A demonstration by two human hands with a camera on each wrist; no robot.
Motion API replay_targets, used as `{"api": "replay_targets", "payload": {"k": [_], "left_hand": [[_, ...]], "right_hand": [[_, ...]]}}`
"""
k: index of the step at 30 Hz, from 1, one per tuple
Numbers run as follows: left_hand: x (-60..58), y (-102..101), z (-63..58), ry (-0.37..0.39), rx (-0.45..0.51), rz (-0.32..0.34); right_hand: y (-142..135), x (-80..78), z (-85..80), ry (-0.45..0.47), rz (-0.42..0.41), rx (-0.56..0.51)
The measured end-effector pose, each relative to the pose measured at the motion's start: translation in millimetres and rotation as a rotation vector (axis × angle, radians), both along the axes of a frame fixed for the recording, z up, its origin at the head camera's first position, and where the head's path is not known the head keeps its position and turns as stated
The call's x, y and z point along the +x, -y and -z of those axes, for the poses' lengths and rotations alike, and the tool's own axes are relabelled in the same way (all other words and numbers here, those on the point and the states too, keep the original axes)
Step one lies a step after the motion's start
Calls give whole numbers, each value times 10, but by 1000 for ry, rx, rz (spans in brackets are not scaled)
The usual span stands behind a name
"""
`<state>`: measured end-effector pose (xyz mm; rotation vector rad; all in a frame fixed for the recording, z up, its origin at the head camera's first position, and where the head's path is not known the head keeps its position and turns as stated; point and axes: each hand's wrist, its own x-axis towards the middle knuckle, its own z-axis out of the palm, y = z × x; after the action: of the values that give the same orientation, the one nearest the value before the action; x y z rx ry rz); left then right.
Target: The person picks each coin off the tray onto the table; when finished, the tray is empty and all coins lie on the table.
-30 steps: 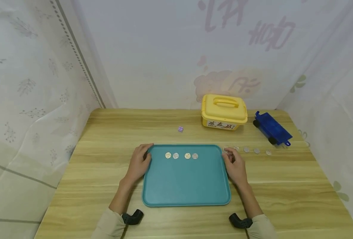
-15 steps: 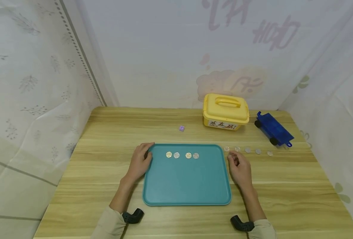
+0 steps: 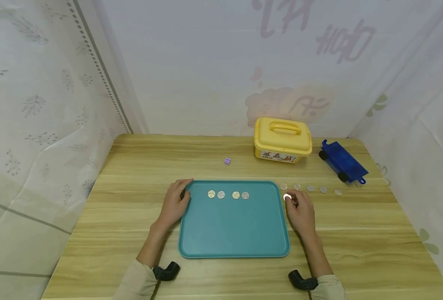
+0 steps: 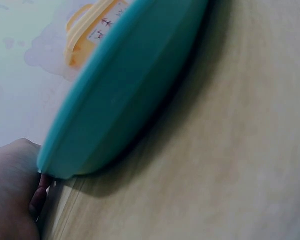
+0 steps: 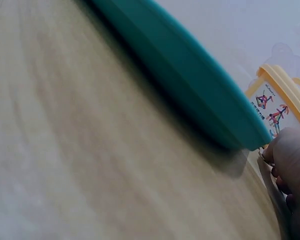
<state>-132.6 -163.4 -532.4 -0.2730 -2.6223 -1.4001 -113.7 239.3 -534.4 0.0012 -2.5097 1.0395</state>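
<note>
Coin pinched at the right hand's fingertips shines just off the teal tray's right edge, near its far corner. It looks thin, rigid, light and slick, so I judge it best taken by its rim between thumb and forefinger, since a flat metal disc lying on wood gives little to get under. At about one o'clock from that hand, a row of coins lies on the worktop, running toward three o'clock. Four more coins sit in a line on the tray toward its far edge. The left hand rests with relaxed fingers against the tray's left rim, holding nothing. Farther back stand a yellow lidded box, a blue toy and a small purple block.
</note>
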Motion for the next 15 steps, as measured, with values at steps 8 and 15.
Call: {"api": "replay_targets", "payload": {"k": [8, 15], "left_hand": [[2, 0, -2, -4, -1, 0], [-4, 0, 1, -10, 1, 1]], "right_hand": [[-3, -3, 16, 19, 4, 35], [-7, 5, 5, 44, 0, 30]]}}
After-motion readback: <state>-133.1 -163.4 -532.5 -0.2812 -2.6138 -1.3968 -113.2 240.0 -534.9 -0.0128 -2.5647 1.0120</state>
